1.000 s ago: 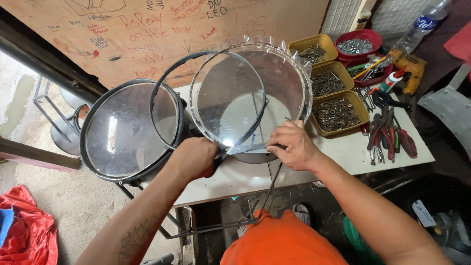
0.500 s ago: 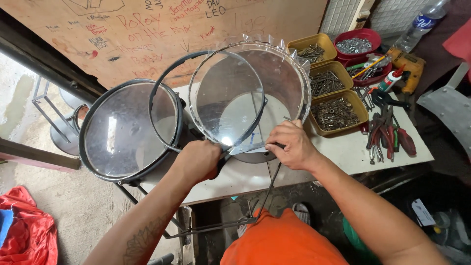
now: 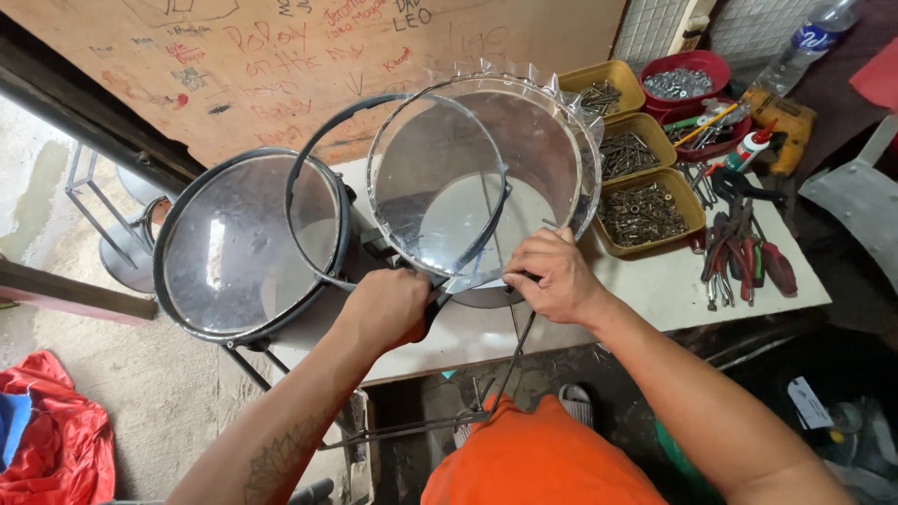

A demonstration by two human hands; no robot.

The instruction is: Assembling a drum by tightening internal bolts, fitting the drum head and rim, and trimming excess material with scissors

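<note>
Item in hand: a round drum shell (image 3: 486, 178) with a clear film skin stretched over its top, crinkled film edge sticking up around the rim, standing on the white worktable (image 3: 655, 290) just beyond my hands. I am holding a loose black hoop (image 3: 313, 187) tilted over it, its right arc crossing the clear skin and its left arc overhanging the finished drum (image 3: 238, 248) that is standing to the left, on its own metal stand off the table edge. My left hand (image 3: 388, 304) is clenching the near part of the hoop at the shell's near rim; my right hand (image 3: 552, 276) is pinching the near rim where film meets shell, fingers curled, thumb side hidden. To my judgement, doing this well means keeping the film pulled flat with the right hand while the left is lowering the hoop level, not tilted, so that it is seating evenly all round without dragging wrinkles or tearing the film. Also present, to the right: three yellow trays (image 3: 645, 201) of screws and bolts, a red bowl (image 3: 678, 79) of fasteners, pliers and cutters (image 3: 744, 252) lying loose, a yellow drill (image 3: 786, 112) at the far right, and a plywood board (image 3: 281, 56) with scribbles behind.
</note>
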